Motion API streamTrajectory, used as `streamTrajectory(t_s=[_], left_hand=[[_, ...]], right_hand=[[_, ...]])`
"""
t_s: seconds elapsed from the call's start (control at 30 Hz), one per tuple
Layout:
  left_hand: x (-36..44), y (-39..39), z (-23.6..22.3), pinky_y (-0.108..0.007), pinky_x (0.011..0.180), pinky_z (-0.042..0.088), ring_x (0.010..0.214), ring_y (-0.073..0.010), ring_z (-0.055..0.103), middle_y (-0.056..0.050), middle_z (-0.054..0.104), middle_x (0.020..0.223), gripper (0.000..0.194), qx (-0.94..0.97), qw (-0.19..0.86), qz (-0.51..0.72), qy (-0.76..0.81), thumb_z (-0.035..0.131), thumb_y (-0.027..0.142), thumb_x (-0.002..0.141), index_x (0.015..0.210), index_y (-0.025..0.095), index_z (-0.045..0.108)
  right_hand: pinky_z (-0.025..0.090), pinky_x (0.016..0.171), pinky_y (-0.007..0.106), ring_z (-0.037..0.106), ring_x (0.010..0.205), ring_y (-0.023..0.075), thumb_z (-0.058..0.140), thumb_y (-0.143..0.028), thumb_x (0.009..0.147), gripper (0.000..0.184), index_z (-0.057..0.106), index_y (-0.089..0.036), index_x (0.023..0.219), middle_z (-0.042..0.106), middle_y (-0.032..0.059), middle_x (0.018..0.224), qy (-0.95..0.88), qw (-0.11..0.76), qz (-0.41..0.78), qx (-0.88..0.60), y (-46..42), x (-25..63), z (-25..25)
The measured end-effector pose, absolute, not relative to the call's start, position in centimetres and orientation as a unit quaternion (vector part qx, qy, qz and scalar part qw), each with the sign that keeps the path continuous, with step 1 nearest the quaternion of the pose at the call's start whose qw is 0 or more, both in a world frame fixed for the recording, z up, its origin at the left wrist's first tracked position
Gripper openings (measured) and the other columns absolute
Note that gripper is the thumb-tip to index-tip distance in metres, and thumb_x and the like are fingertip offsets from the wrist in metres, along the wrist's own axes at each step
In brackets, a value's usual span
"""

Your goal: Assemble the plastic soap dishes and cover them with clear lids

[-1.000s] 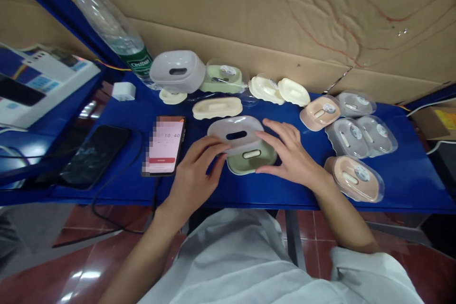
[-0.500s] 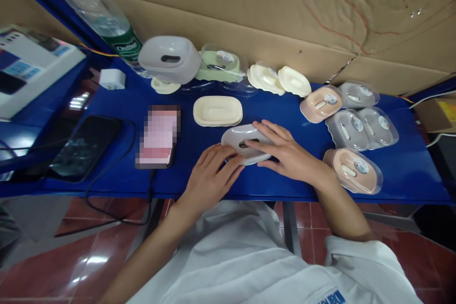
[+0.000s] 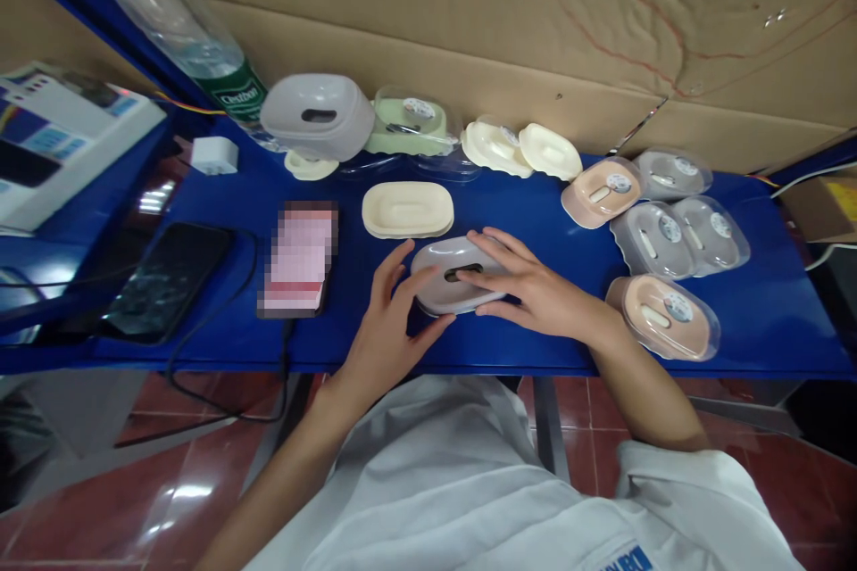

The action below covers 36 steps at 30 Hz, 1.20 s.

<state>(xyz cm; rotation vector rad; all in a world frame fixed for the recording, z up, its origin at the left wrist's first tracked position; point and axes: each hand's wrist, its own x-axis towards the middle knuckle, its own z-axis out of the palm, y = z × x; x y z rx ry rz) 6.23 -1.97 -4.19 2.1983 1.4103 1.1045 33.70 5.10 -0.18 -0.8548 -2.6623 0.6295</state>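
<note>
A glossy grey oval plastic lid (image 3: 438, 290) with a dark oval slot in its middle lies near the table's front edge. Around its right end is my right hand (image 3: 532, 285), with fingers stretched over the far rim and top and the thumb at the near rim. One finger reaches the slot. My left hand (image 3: 385, 321) is spread at the lid's left end, thumb by the near rim and fingers raised apart. Just behind the lid sits a cream oval tray (image 3: 407, 207), which looks stacked on another piece.
A grey slotted box (image 3: 318, 120), a green piece in clear plastic (image 3: 411, 125) and cream trays (image 3: 550, 152) line the back. Several wrapped grey and peach pieces (image 3: 660, 314) stand right. Left are a lit phone (image 3: 298, 259), a dark phone (image 3: 167, 281), a charger (image 3: 214, 156) and a bottle (image 3: 231, 89).
My left hand has opened wider, its fingers lifting off the lid toward the upper left. My right hand stays on the lid, which has shifted slightly left in view.
</note>
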Motion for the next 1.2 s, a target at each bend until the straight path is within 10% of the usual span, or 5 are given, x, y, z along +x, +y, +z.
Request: streamTrajectory(t_s=[0.37, 0.67, 1.03, 1.2], left_hand=[[6.0, -2.0, -4.8, -0.054, 0.126, 0.053, 0.155, -0.0329, 0.058, -0.017, 0.055, 0.169, 0.083, 0.736, 0.24, 0.384, 0.503, 0.079, 0.038, 0.102, 0.171, 0.03, 0.034], [4.8, -2.7, -4.4, -0.054, 0.125, 0.054, 0.156, -0.0334, 0.055, -0.019, 0.053, 0.167, 0.019, 0.788, 0.179, 0.354, 0.47, 0.072, 0.031, 0.105, 0.122, 0.022, 0.072], [3.8, -3.1, -5.3, -0.056, 0.123, 0.056, 0.15, -0.0325, 0.061, -0.019, 0.055, 0.163, 0.022, 0.749, 0.204, 0.388, 0.497, 0.074, 0.037, 0.105, 0.119, 0.022, 0.067], [4.0, -3.4, -5.5, -0.054, 0.121, 0.057, 0.149, -0.0315, 0.062, -0.017, 0.057, 0.162, 0.02, 0.748, 0.205, 0.391, 0.496, 0.074, 0.036, 0.104, 0.118, 0.024, 0.068]], right_hand=[[0.041, 0.133, 0.061, 0.043, 0.166, 0.0332, 0.063, -0.047, 0.111, 0.046, 0.07, -0.031, 0.154, 0.049, 0.0122, 0.175, -0.886, 0.173, 0.263, -0.339, 6.1, 34.5, 1.8], [0.045, 0.126, 0.068, 0.061, 0.15, 0.0368, 0.059, -0.057, 0.111, 0.046, 0.077, -0.028, 0.142, 0.066, 0.0137, 0.159, -0.858, 0.189, 0.122, -0.461, 8.4, 36.5, 1.1], [0.033, 0.136, 0.057, 0.041, 0.165, 0.0349, 0.056, -0.073, 0.105, 0.087, 0.045, -0.015, 0.169, 0.043, 0.0203, 0.177, -0.902, 0.144, 0.097, -0.395, 22.2, 27.3, 3.5], [0.042, 0.129, 0.054, 0.053, 0.15, 0.0373, 0.068, -0.081, 0.093, 0.1, 0.05, -0.008, 0.16, 0.053, 0.0266, 0.161, -0.893, 0.15, 0.135, -0.401, 25.6, 24.9, 1.9]])
